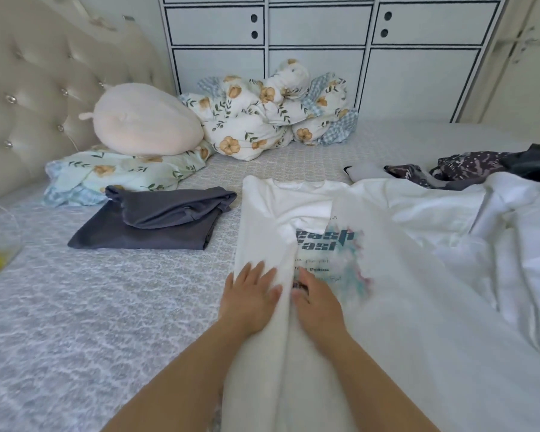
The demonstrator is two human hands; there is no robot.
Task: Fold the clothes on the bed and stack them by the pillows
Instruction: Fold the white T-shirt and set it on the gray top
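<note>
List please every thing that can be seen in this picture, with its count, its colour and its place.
white T-shirt: 1, white with teal print, spread on the bed in front of the person, left side folded over
grey garment: 1, dark grey, folded, on the bed near the pillow
dark patterned clothes: a small pile, dark with light specks, far right of the bed
floral pillow: 1, pale green with orange flowers, by the headboard
plush cushion: 1, pale pink, on the floral pillow
floral duvet: 1, white with orange flowers, bunched against the cabinet
headboard: 1, beige, tufted, left
cabinet: 1, white with dark lines, behind the bed
bed cover: 1, grey patterned
left hand: 1, flat on the folded edge
right hand: 1, on the shirt beside the print
</note>
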